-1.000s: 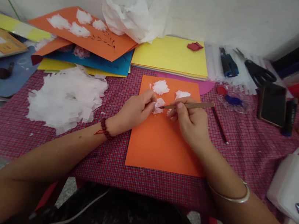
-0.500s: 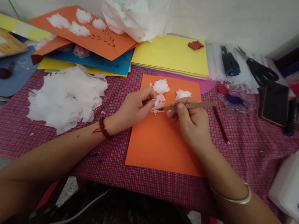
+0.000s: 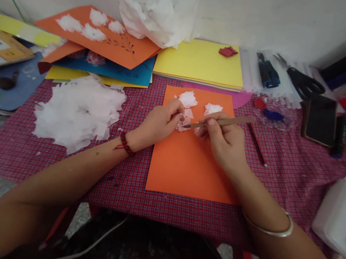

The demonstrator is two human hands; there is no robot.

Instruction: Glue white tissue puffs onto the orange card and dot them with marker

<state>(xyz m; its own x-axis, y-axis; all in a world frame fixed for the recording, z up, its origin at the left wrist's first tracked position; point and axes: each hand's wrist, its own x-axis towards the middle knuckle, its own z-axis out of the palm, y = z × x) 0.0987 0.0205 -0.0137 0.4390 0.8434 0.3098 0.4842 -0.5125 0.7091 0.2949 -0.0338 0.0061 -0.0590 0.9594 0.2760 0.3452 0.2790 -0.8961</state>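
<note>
An orange sheet [image 3: 187, 161] lies on the checked cloth, with white paper tufts [image 3: 188, 99] near its top. My right hand [image 3: 222, 134] holds a brown paintbrush [image 3: 237, 121], its dark tip among white paper pieces [image 3: 184, 122] on the sheet. Beside that tip, my left hand [image 3: 164, 119] has thumb and fingers pinched at the pieces' left side; what it grips is too small to make out. Part of another tuft [image 3: 213, 109] shows just above my right hand. A large pile of torn white paper [image 3: 77, 112] is left of my left hand.
Behind are a decorated orange sheet [image 3: 113, 48], crumpled white paper [image 3: 163, 18] and a yellow stack [image 3: 198, 62]. Toward the right lie a dark red pencil [image 3: 257, 144], scissors [image 3: 305, 81], a phone [image 3: 320, 121] and a white device [image 3: 341, 213].
The whole view has shifted slightly. My left fingertips have moved a little over the white pieces, while my right hand keeps the brush in nearly the same place.
</note>
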